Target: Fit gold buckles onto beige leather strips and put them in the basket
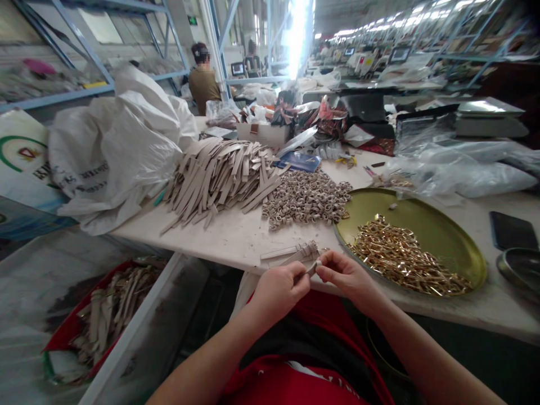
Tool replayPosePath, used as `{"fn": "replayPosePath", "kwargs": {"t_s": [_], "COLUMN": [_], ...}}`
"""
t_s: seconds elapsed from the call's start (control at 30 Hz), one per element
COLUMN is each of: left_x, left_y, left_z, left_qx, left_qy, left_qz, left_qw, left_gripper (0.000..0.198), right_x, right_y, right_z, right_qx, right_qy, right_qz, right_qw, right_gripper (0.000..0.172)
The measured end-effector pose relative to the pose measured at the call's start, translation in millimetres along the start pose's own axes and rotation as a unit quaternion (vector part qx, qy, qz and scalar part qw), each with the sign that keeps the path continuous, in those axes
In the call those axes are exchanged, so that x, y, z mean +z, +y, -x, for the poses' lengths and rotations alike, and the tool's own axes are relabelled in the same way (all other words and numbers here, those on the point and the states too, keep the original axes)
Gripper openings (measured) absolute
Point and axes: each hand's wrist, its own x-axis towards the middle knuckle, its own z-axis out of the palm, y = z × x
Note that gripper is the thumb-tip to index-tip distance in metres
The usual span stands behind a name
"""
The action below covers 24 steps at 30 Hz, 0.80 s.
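Close to the table's front edge, my left hand (pixel 283 286) pinches a beige strap (pixel 313 269). My right hand (pixel 346 277) has thumb and fingertips closed at the strap's other end, where a small pale piece, perhaps a loop, shows. Most of the strap is hidden by the fingers. Just behind my hands lie a few beige straps with buckles (pixel 291 252). Beyond them is a heap of small beige loops (pixel 306 197), with a pile of loose flat straps (pixel 221 174) to its left. Gold buckles (pixel 405 253) fill part of a round tray (pixel 451 225) at my right.
A large white sack (pixel 122 146) stands at the left of the table (pixel 147 225). Below it, a red-rimmed bag (pixel 67 326) holds finished-looking straps. At the right are a dark phone (pixel 512 229) and plastic bags (pixel 468 169). A person (pixel 203 81) sits farther back.
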Motion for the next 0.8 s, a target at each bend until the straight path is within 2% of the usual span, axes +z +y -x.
{"fn": "replayPosePath", "kwargs": {"t_s": [0.1, 0.23, 0.4, 0.6, 0.7, 0.8], "left_x": [-3.2, -5.8, -6.5, -6.7, -6.1, -1.4], "left_y": [-3, -8, -15, -20, -22, -22], "left_z": [-6, -14, -26, -35, -38, -39], "left_qx": [0.009, -0.004, -0.014, -0.016, -0.033, -0.037], "left_qy": [-0.045, -0.088, -0.11, -0.122, -0.13, -0.119], "left_qz": [-0.017, -0.005, 0.002, 0.023, 0.034, 0.051], "left_qw": [0.999, 0.996, 0.994, 0.992, 0.99, 0.991], "left_gripper": [0.021, 0.021, 0.021, 0.022, 0.022, 0.022], "right_x": [-3, -2, -4, -10, -9, -2], "right_y": [3, 12, 23, 21, 22, 25], "right_z": [1, 0, -7, -16, -18, -17], "right_qx": [-0.025, -0.002, 0.012, -0.005, 0.033, 0.085], "right_qy": [0.027, 0.047, 0.056, 0.023, 0.01, 0.013], "right_qz": [0.077, 0.048, 0.021, 0.093, 0.055, -0.029], "right_qw": [0.996, 0.998, 0.998, 0.995, 0.998, 0.996], "right_gripper": [0.03, 0.03, 0.025, 0.022, 0.025, 0.027]}}
